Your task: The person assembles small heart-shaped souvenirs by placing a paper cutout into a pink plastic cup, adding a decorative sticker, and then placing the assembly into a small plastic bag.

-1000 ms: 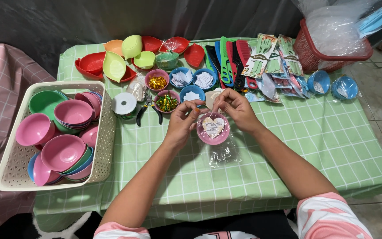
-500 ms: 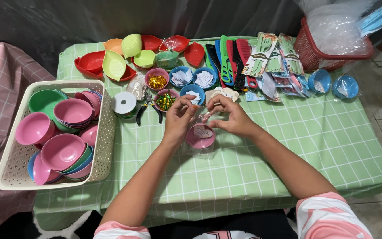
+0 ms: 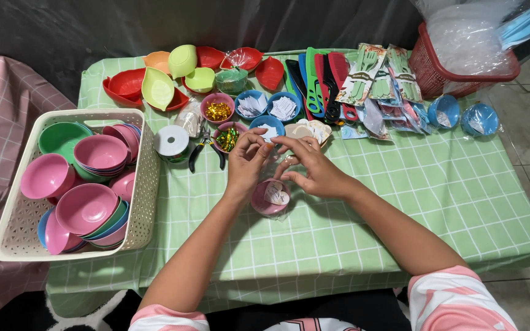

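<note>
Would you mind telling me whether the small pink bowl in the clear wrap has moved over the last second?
Yes. The pink bowl has gone down and to the left, away from the blue bowl of paper slips, and now sits lower on the green checked tablecloth.

Glossy pink plastic bowl (image 3: 269, 196), crinkly clear wrap (image 3: 277, 160).

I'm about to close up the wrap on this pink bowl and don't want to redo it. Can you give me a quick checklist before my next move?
1. Pink bowl flat on the table: ok.
2. Heart-shaped card inside the bowl: ok.
3. Clear wrap gathered above the bowl: cannot tell, too faint.
4. Left hand and right hand both pinching at the wrap top: ok.
5. Twist ties in the small bowl close by: ok.
6. Pliers lying clear of the hands: ok.
</note>
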